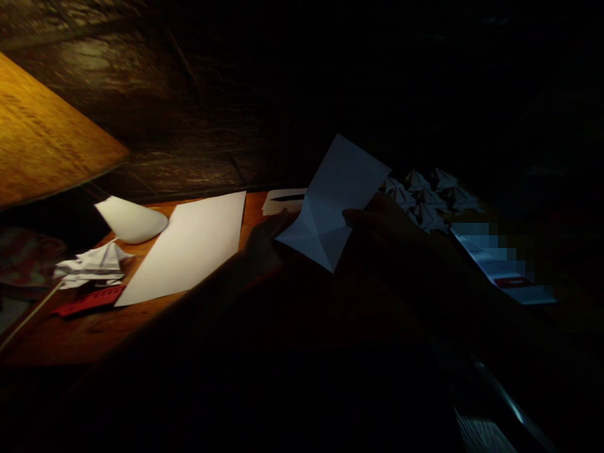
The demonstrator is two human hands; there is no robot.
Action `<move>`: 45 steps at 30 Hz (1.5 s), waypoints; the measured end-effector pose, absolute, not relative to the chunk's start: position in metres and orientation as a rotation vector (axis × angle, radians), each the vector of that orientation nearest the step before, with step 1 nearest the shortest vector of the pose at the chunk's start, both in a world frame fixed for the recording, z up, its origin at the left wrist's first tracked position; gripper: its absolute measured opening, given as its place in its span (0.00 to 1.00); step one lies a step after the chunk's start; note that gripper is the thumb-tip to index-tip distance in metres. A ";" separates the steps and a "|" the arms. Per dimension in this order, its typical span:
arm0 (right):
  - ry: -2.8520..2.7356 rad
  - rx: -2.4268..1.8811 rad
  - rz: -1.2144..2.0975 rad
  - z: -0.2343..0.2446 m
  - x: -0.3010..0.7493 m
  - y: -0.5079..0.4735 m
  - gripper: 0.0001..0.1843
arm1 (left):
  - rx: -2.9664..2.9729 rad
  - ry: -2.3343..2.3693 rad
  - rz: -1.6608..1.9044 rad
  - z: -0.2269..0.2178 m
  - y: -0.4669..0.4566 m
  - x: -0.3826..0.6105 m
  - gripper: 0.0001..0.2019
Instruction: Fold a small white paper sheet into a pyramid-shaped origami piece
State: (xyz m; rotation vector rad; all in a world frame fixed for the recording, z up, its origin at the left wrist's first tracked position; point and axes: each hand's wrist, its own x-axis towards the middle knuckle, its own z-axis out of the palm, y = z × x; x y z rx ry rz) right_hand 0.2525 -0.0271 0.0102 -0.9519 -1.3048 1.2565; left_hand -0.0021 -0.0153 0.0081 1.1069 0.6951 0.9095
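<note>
My right fingers (353,218) pinch the creased paper (323,219) above the counter (89,336); my left fingers (282,220), shadowed, I cannot confirm gripping. Uneven tension could skew its creases.

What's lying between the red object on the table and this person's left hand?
In the head view, a large white sheet lies on the wooden table between the red object and the left hand.
</note>
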 end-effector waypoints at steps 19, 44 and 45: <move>-1.700 -1.066 1.206 0.004 0.256 -0.023 0.10 | 1.141 0.833 0.986 0.002 -0.006 0.008 0.14; -1.855 -1.197 0.585 0.000 0.251 -0.026 0.18 | 1.153 0.898 1.027 -0.005 -0.005 0.007 0.14; -1.859 -1.209 0.554 0.000 0.250 -0.026 0.17 | 1.156 0.900 1.029 -0.005 -0.005 0.007 0.14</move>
